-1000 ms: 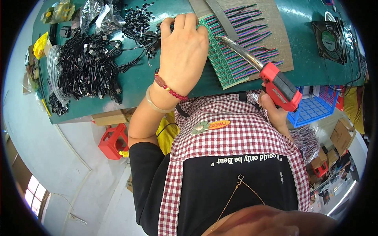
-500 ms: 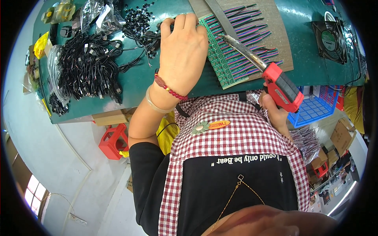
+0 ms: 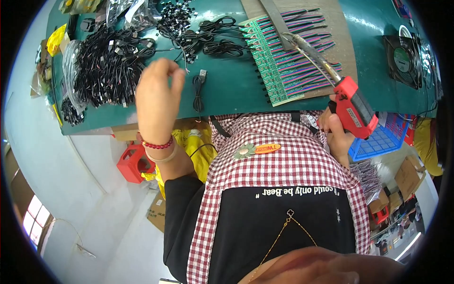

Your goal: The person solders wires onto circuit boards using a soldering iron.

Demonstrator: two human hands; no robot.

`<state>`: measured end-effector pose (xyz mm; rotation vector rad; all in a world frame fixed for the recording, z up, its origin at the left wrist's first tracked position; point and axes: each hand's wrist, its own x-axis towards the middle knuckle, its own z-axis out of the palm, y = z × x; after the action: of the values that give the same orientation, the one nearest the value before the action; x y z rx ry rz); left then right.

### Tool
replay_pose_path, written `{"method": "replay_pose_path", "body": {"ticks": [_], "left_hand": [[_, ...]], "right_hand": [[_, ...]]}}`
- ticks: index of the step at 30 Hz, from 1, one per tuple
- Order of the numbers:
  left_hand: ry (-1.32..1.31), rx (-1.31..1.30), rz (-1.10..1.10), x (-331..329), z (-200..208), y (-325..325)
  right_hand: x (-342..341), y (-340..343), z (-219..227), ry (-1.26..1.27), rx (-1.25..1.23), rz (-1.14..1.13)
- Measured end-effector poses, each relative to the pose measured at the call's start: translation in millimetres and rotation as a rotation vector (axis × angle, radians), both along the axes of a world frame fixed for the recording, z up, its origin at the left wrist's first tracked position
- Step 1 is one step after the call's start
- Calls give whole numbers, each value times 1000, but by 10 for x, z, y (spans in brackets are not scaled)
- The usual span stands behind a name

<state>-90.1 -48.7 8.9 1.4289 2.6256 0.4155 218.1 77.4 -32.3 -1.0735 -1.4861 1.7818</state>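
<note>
My left hand point(image 3: 158, 97) hovers over the green table's front left part, beside a heap of black USB cables point(image 3: 109, 66). Its fingers are loosely bent with the thumb apart, and no held thing shows. A single coiled USB cable point(image 3: 198, 92) lies to its right. In my right hand point(image 3: 336, 130) is a red and black soldering gun point(image 3: 353, 109), its long metal tip pointing up and left over a green circuit board panel point(image 3: 267, 66). Coloured wires point(image 3: 307, 68) run from the panel's right side; black coiled cables point(image 3: 222, 47) meet its left edge.
A flat metal bar point(image 3: 276, 21) lies across the panel, which rests on a brown board point(image 3: 343, 40). Small black connectors point(image 3: 177, 16) are heaped at the back. A black fan point(image 3: 402, 61) stands at the right. Below the table are a blue crate point(image 3: 378, 142) and red stool point(image 3: 135, 163).
My left hand has moved from the panel's left edge leftward and nearer, toward the cable heap, uncovering the coiled cables. The soldering gun has shifted slightly to the right.
</note>
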Motion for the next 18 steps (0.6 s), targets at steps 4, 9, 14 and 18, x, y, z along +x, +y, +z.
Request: {"method": "replay_pose_path", "body": {"ticks": [4,9,14,18], "left_hand": [[-198,-153,56,265,-275,-142],[-788,232,333,263,-361,-55],[-796,423,379,353,-632,-176],[86,242,149,495,-527,-139]], "right_hand": [[-40,68,-6,54,34,46],[-73,60,16,117,36,65],[-60,75,58,163,1,48],[-44,59,32,162,-23,39]]}}
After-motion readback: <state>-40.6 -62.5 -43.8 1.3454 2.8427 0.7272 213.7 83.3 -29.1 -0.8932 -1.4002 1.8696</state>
